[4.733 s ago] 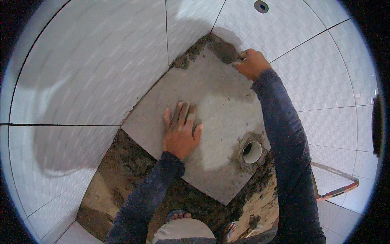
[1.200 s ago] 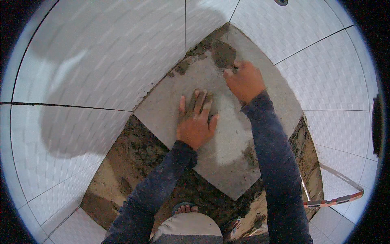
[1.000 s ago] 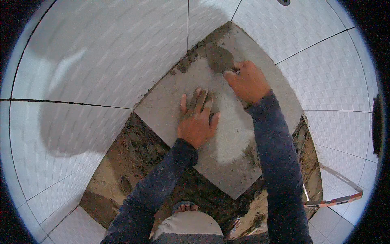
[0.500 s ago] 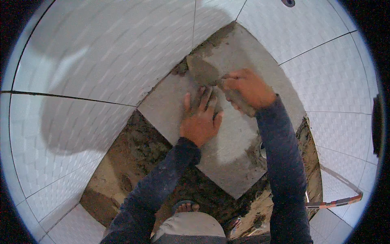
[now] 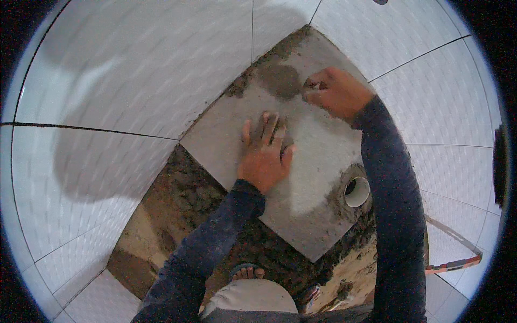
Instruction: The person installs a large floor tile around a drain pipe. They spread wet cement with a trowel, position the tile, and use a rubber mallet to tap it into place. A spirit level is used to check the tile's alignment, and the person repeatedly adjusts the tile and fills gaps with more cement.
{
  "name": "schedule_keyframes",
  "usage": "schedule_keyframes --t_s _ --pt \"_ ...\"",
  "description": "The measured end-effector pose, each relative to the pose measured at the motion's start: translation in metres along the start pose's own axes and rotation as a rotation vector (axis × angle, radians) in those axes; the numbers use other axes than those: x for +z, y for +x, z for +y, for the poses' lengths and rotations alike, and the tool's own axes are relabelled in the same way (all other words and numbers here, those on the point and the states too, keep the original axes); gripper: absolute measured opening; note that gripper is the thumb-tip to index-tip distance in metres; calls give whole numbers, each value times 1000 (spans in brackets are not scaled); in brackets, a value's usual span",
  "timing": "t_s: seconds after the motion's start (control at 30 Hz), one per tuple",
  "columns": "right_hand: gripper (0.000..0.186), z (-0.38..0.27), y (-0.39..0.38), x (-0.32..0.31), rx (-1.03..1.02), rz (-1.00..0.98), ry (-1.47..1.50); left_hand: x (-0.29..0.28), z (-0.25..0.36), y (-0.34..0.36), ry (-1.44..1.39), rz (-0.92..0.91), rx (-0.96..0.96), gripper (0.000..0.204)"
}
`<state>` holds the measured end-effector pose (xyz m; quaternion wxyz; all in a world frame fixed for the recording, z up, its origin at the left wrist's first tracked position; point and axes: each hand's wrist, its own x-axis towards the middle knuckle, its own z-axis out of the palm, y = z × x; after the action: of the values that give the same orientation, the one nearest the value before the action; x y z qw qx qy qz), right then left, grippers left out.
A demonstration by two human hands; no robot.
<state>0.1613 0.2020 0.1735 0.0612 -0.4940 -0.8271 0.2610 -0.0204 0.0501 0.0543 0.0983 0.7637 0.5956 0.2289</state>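
Observation:
My left hand (image 5: 264, 156) lies on the grey floor tile (image 5: 291, 204), fingers spread, with mortar on the fingertips. Up and to its right, my right hand (image 5: 336, 94) is curled round the handle of a mortar-coated trowel (image 5: 280, 81), whose blade is over the tile near smears of mortar along the left wall's foot. An open white pipe end (image 5: 357, 191) sits in the tile to the right, ringed with mortar and beside my right sleeve.
White textured wall tiles (image 5: 124, 70) rise on both sides and meet at the top. Dark wet mortar (image 5: 188, 177) lies below the tile. An orange level (image 5: 452, 265) rests at the lower right. My foot (image 5: 247, 273) shows at the bottom.
My right hand came down from the corner with the trowel, and has lately swung right and up, uncovering the pipe. My left hand stays flat, sitting a little higher in the picture.

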Motion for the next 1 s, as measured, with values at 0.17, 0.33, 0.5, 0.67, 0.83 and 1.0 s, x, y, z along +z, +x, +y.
schedule_keyframes --t_s 0.17,0.33,0.5,0.67,0.83,1.0 --pt "31 -1 -3 0 144 47 -43 -1 0 0 -8 -10 -13 59" --pt "23 14 4 46 -192 173 -733 0 -1 0 -7 -14 -15 59" --pt "16 30 10 50 -194 130 -489 1 -2 -1 -15 -33 -27 59" --pt "21 8 34 21 -32 -35 -334 0 -2 1 15 -22 -21 59" --pt "22 -25 -11 38 -589 76 -492 -2 0 1 3 -13 -23 57" --pt "31 -17 -25 35 53 38 71 -2 -1 1 6 -8 -14 55"
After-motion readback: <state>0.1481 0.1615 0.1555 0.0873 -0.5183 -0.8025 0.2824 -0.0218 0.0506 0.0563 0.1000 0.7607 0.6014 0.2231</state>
